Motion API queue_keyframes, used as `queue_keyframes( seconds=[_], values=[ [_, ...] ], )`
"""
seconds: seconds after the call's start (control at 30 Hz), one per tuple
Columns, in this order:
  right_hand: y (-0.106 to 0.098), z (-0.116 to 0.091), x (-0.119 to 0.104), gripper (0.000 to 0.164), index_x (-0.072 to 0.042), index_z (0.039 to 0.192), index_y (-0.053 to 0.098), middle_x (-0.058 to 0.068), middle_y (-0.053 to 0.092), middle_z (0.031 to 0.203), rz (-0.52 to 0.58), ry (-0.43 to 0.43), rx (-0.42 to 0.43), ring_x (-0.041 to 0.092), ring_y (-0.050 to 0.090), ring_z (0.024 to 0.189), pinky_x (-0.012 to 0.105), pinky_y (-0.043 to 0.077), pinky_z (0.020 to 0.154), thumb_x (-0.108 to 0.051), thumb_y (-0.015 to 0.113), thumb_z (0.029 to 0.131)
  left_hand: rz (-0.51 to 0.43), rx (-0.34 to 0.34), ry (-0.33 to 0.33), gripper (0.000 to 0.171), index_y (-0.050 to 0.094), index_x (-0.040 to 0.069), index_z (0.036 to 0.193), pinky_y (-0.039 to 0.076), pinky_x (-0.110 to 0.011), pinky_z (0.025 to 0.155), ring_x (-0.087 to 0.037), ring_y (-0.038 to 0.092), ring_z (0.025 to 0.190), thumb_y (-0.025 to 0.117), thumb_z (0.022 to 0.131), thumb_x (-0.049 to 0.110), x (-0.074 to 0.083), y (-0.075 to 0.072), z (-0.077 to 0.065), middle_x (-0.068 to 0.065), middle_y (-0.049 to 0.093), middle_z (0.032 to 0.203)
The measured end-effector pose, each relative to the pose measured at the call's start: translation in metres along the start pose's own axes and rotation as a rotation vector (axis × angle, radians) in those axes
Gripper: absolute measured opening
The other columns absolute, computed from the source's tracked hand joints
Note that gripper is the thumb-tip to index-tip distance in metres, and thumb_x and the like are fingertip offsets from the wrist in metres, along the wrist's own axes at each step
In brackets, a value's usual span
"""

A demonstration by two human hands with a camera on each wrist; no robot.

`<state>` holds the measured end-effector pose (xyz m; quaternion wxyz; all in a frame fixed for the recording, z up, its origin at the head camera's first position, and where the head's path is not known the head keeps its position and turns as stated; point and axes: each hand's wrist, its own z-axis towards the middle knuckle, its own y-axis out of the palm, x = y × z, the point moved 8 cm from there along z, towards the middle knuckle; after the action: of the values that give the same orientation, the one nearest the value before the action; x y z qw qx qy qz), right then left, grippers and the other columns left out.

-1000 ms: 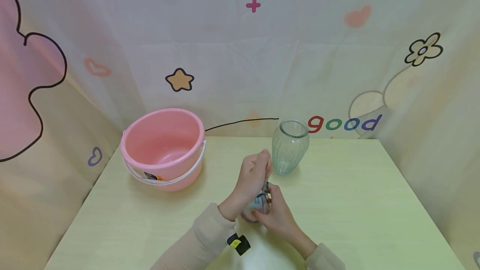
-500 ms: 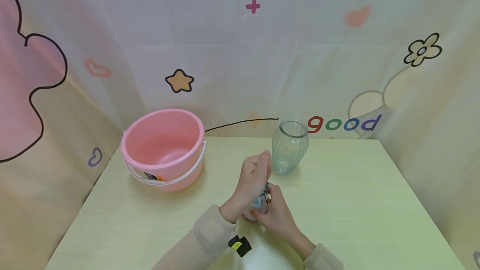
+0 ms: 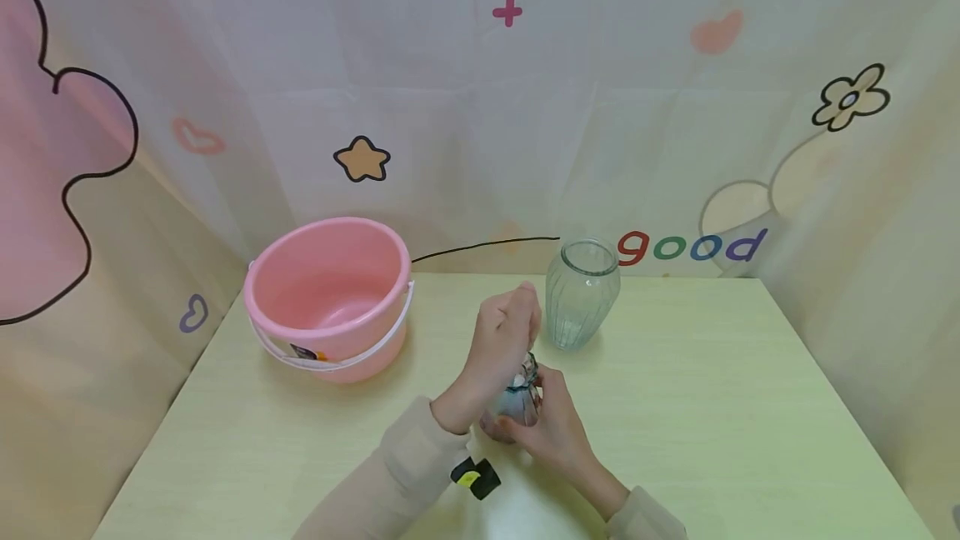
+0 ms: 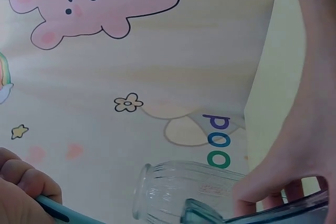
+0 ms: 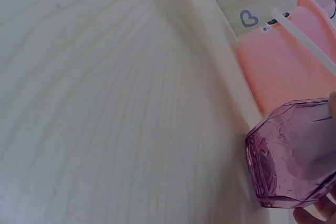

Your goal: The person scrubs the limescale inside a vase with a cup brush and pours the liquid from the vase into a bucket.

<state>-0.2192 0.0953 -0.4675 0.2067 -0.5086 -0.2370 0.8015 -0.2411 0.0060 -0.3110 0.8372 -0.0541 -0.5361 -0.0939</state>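
In the head view my right hand (image 3: pixel 558 419) grips a small faceted glass vase (image 3: pixel 517 409), blue-green at its neck and purple toward its base. Its purple bottom (image 5: pixel 283 166) fills the lower right of the right wrist view. Above the vase's mouth, my left hand (image 3: pixel 504 336) is curled round a slim teal handle (image 4: pixel 68 214), best seen in the left wrist view. The handle runs from the fist toward the vase's teal rim (image 4: pixel 199 212). Something whitish shows in the neck; the handle's far end is hidden.
A larger clear ribbed glass vase (image 3: pixel 583 302) stands upright just behind the hands. To the left is a pink bucket (image 3: pixel 360 357) with its white handle (image 3: pixel 375 348) hanging down in front. A printed curtain (image 3: pixel 450 107) borders the pale table (image 3: pixel 712 407) behind.
My left hand has risen slightly and shifted left, so more of the small vase's neck shows. The right hand, the larger vase and the bucket stay about where they were.
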Motion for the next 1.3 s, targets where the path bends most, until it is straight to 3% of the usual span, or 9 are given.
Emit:
queue_keyframes(
  seconds=[0.17, 0.53, 0.73, 0.83, 1.13, 1.3],
  values=[
    [0.000, 0.000, 0.002, 0.076, -0.009, 0.123, 0.037, 0.006, 0.045, 0.111, 0.005, 0.042, -0.002, 0.017, 0.047, 0.096, 0.040, 0.047, 0.079, -0.029, 0.081, 0.064, 0.010, -0.015, 0.011, 0.049, 0.034, 0.008, 0.054, 0.021, -0.028, 0.040, -0.022, 0.027, 0.042, 0.033, 0.098, 0.032, 0.011, 0.003, 0.007, -0.006, 0.029, 0.047],
    [0.001, 0.000, 0.004, 0.076, -0.010, 0.123, 0.037, 0.005, 0.044, 0.111, 0.009, 0.096, -0.017, 0.017, 0.046, 0.097, 0.038, 0.046, 0.079, -0.027, 0.081, 0.063, -0.038, -0.022, -0.023, 0.051, 0.033, 0.007, 0.056, 0.019, -0.028, 0.040, -0.022, 0.023, 0.042, 0.032, 0.098, 0.035, 0.002, 0.002, 0.004, -0.005, 0.027, 0.047],
    [-0.001, 0.000, 0.000, 0.074, -0.008, 0.122, 0.038, 0.006, 0.045, 0.110, 0.016, 0.021, 0.007, 0.017, 0.046, 0.097, 0.039, 0.045, 0.078, -0.027, 0.079, 0.064, -0.031, -0.041, -0.103, 0.048, 0.033, 0.007, 0.055, 0.021, -0.026, 0.042, -0.018, 0.026, 0.042, 0.030, 0.099, 0.026, -0.014, 0.004, -0.006, 0.000, 0.029, 0.047],
    [-0.001, 0.000, 0.000, 0.073, -0.009, 0.122, 0.038, 0.006, 0.045, 0.110, 0.024, -0.004, 0.018, 0.016, 0.046, 0.096, 0.039, 0.045, 0.078, -0.026, 0.079, 0.064, -0.033, -0.062, -0.112, 0.047, 0.033, 0.006, 0.054, 0.021, -0.026, 0.041, -0.018, 0.025, 0.042, 0.030, 0.099, 0.023, -0.020, 0.007, -0.009, 0.001, 0.029, 0.047],
    [0.000, -0.001, -0.001, 0.077, -0.006, 0.127, 0.036, 0.009, 0.046, 0.113, 0.036, -0.031, 0.022, 0.018, 0.046, 0.099, 0.041, 0.044, 0.081, -0.020, 0.079, 0.064, -0.022, -0.011, -0.054, 0.051, 0.034, 0.007, 0.055, 0.019, -0.026, 0.038, -0.019, 0.024, 0.041, 0.031, 0.098, 0.033, -0.028, 0.003, -0.009, -0.003, 0.029, 0.046],
    [-0.004, 0.004, -0.014, 0.068, -0.008, 0.124, 0.041, 0.004, 0.051, 0.111, 0.070, -0.170, -0.024, 0.017, 0.048, 0.099, 0.040, 0.044, 0.082, -0.016, 0.076, 0.067, -0.015, 0.001, -0.010, 0.051, 0.032, 0.007, 0.053, 0.018, -0.027, 0.037, -0.020, 0.023, 0.039, 0.031, 0.098, 0.033, -0.026, 0.003, -0.008, -0.004, 0.028, 0.045]
  ],
)
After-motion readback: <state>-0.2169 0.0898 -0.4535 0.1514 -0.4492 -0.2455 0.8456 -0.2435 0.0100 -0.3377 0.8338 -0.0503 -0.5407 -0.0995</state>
